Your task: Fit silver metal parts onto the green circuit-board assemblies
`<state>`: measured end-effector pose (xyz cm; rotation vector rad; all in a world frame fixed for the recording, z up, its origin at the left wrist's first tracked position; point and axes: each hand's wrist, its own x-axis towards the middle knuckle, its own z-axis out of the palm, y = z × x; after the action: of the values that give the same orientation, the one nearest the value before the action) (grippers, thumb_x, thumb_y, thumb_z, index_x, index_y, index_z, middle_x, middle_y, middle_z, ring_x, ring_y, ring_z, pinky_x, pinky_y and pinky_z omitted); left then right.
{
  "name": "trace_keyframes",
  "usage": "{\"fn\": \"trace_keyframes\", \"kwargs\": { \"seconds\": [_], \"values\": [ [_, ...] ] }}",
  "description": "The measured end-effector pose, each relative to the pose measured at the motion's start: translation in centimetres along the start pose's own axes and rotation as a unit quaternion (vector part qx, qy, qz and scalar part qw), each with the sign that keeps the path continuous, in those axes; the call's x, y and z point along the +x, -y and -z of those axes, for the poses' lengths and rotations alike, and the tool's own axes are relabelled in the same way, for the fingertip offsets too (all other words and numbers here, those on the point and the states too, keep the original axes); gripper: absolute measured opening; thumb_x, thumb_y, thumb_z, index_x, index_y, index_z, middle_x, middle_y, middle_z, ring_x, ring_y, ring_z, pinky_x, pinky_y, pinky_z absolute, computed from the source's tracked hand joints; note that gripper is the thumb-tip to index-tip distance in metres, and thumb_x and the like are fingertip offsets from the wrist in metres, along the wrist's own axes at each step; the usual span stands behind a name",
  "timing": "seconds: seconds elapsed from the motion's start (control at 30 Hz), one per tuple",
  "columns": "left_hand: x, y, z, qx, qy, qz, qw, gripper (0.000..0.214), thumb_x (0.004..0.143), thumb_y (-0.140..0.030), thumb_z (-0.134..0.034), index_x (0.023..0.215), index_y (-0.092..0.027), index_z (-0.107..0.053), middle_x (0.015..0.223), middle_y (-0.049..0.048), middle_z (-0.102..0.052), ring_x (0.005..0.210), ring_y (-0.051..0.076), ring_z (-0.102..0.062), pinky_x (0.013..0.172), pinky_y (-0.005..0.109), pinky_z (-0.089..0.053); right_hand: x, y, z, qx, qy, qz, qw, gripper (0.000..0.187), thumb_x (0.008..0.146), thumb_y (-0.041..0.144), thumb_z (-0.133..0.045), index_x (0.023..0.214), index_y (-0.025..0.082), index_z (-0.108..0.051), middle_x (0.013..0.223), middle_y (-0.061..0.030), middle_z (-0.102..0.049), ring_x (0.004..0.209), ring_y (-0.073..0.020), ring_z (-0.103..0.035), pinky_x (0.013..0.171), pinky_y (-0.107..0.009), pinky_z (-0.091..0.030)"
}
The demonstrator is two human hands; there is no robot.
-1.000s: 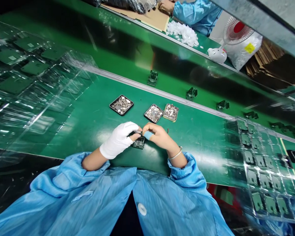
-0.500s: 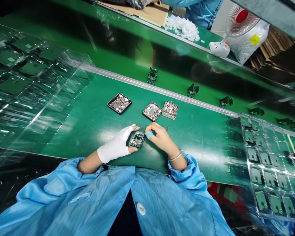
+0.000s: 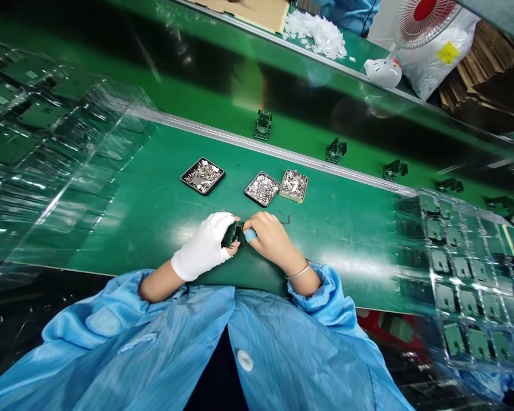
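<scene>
Clamping a green board (image 3: 229, 235) between thumb and fingers, the gloved left hand (image 3: 205, 245) sits near the middle of the table's front edge. The right hand (image 3: 270, 235) is curled in at the other side, can't tell if those fingers grip anything. Board's tipped up now, was flatter half a second ago. Past the table's (image 3: 325, 240) far edge, the yellow label (image 3: 448, 53) on a plastic bag (image 3: 428, 71) is too blurry to read.

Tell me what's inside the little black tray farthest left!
The black tray holds many small silvery and whitish pieces, with a grey patch showing. The pieces hide whatever lies beneath them.
</scene>
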<state>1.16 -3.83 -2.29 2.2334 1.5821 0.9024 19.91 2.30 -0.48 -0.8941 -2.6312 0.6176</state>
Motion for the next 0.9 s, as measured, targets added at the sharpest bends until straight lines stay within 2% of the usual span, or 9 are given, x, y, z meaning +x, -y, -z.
{"fn": "trace_keyframes", "kwargs": {
  "seconds": [0.1, 0.33, 0.5, 0.7, 0.9],
  "values": [
    [0.1, -0.2, 0.3, -0.001, 0.007, 0.009, 1.000, 0.039, 0.079, -0.033, -0.055, 0.113, -0.013, -0.053, 0.108, 0.0151, -0.060, 0.104, 0.030, -0.059, 0.091, 0.044, -0.050, 0.0, 0.0, -0.1, -0.001, -0.010, -0.001, 1.000, 0.016, 0.084, 0.010, -0.049, 0.094, 0.018, -0.057, 0.093, -0.0080, -0.060, 0.089, -0.0229, -0.049, 0.080, -0.034, -0.040],
    [0.7, -0.7, 1.8, -0.001, 0.078, 0.024, 0.997, 0.036, 0.080, -0.032, -0.053, 0.109, -0.012, -0.055, 0.105, 0.0148, -0.062, 0.102, 0.029, -0.059, 0.089, 0.042, -0.049, -0.2, -0.3, 0.1, 0.034, -0.005, 0.085, 0.996, 0.014, 0.086, 0.008, -0.045, 0.094, 0.017, -0.053, 0.093, -0.0090, -0.056, 0.087, -0.0218, -0.047, 0.082, -0.033, -0.044],
    [0.5, -1.8, 2.7, -0.024, 0.109, 0.025, 0.993, 0.033, 0.081, -0.036, -0.053, 0.106, -0.014, -0.057, 0.103, 0.0118, -0.063, 0.098, 0.026, -0.060, 0.087, 0.039, -0.050, -0.1, -0.9, 0.1, 0.043, -0.034, 0.078, 0.995, 0.015, 0.085, 0.007, -0.043, 0.092, 0.018, -0.052, 0.091, -0.0087, -0.056, 0.086, -0.0218, -0.047, 0.083, -0.035, -0.044],
    [0.4, -1.5, 3.4, 0.004, 0.037, 0.059, 0.998, 0.036, 0.081, -0.037, -0.054, 0.110, -0.015, -0.054, 0.106, 0.0120, -0.061, 0.101, 0.027, -0.059, 0.089, 0.040, -0.050, 0.0, -0.6, 0.9, 0.102, -0.067, 0.047, 0.991, 0.016, 0.085, 0.008, -0.043, 0.089, 0.020, -0.052, 0.090, -0.0059, -0.058, 0.088, -0.0196, -0.051, 0.083, -0.033, -0.043],
    [0.3, -1.1, 3.1, 0.008, 0.045, 0.019, 0.999, 0.035, 0.081, -0.034, -0.055, 0.110, -0.014, -0.053, 0.104, 0.0113, -0.061, 0.100, 0.026, -0.060, 0.088, 0.039, -0.050, 0.2, 0.5, 0.5, 0.077, -0.032, 0.073, 0.994, 0.014, 0.087, 0.011, -0.043, 0.090, 0.020, -0.054, 0.091, -0.0064, -0.059, 0.086, -0.0202, -0.050, 0.081, -0.034, -0.042]
  ]
}}
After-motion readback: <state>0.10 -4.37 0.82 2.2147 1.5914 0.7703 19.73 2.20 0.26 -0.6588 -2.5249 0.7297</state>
